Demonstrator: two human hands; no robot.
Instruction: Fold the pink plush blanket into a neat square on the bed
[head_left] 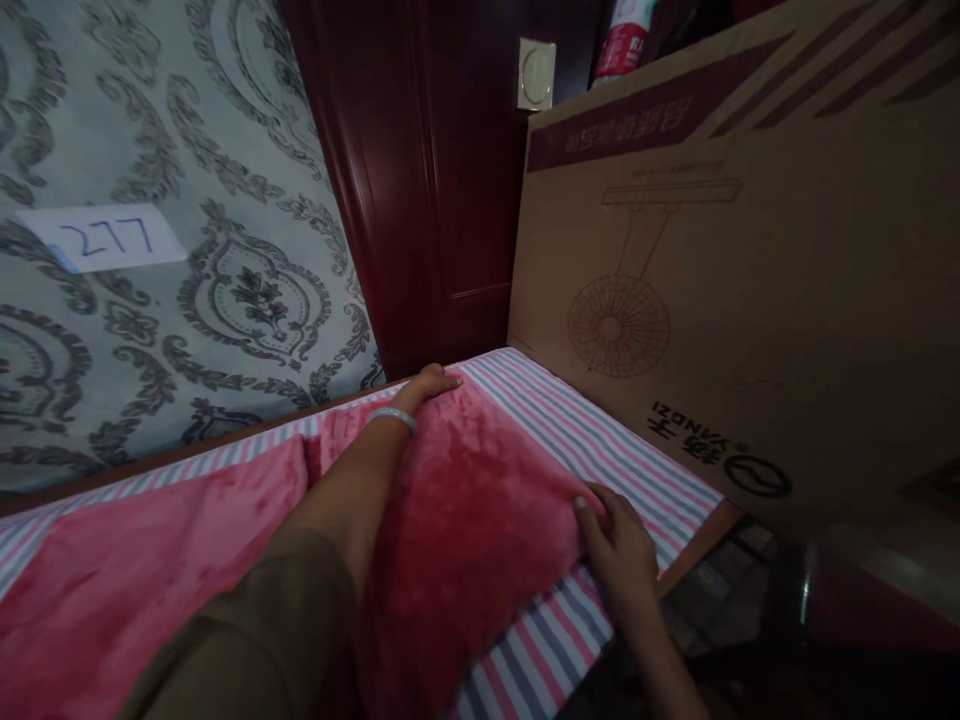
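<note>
A pink plush fabric, perhaps a blanket [480,500], lies over a striped sheet [551,405] of white, pink and grey. At the blanket's far corner, near the wall, my left hand [435,383] has its fingers closed on the edge; a light band circles that wrist. My right hand [619,545] pinches the right-hand corner between thumb and fingers. My left forearm crosses the plush and hides part of it. To the left, another stretch of the pink plush [157,560] lies with a fold line beside it.
A large cardboard box [750,300] with a fan drawing stands along the right side. Behind are a dark red wooden panel [457,200] and patterned wallpaper [247,290], which bears a paper marked 277 [112,238]. A red-labelled bottle [625,45] shows behind the box's top.
</note>
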